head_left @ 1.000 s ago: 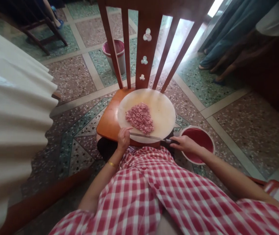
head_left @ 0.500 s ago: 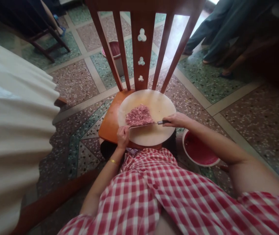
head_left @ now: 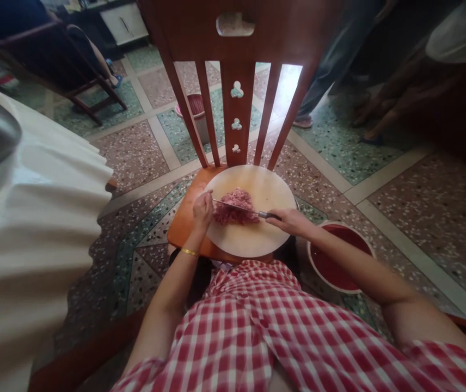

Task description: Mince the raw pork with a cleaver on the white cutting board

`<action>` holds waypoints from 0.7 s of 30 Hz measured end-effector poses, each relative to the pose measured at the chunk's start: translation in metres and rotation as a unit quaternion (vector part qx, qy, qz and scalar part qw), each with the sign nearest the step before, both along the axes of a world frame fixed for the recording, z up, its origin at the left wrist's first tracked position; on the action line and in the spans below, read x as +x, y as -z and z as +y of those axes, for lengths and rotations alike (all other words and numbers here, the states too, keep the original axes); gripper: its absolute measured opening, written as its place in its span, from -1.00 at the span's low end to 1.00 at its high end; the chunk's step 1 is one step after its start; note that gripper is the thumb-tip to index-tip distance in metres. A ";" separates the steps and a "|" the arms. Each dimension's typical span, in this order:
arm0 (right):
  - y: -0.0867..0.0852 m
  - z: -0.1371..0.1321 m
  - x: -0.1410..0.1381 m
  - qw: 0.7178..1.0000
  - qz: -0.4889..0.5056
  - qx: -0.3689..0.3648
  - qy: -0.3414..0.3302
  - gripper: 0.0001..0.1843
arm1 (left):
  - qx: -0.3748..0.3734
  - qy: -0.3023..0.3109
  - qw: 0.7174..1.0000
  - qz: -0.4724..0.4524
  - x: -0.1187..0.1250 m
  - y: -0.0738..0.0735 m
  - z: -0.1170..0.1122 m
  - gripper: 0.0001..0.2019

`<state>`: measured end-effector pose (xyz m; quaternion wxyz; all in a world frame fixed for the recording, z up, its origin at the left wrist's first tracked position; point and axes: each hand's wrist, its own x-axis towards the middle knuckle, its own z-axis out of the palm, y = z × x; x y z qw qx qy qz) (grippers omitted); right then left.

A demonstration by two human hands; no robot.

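Note:
A round pale chopping board (head_left: 266, 190) lies on the seat of a wooden chair (head_left: 184, 218). A heap of pink minced meat (head_left: 235, 209) sits on the board's middle. My right hand (head_left: 292, 220) grips the handle of a long knife (head_left: 237, 207) whose blade lies across the meat. My left hand (head_left: 202, 209) is closed in a pinch on the blade's tip at the board's left edge.
A red bucket (head_left: 341, 261) stands on the tiled floor right of the chair. A pink-lined bin (head_left: 196, 109) stands behind the chair back. White pleated cloth (head_left: 32, 218) fills the left. Other people's legs (head_left: 339, 65) are at the far right, another chair (head_left: 73, 81) far left.
The knife, held at both ends, has moved from the board's near edge up across the meat, which is now gathered into a tighter heap. The view has tilted up.

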<state>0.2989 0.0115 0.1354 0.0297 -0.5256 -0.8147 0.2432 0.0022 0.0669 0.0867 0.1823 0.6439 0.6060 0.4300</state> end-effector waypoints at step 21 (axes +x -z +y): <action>-0.042 -0.010 -0.036 0.893 0.392 0.041 0.217 -0.66 | 0.025 0.088 0.970 0.225 0.069 0.004 0.007 -0.67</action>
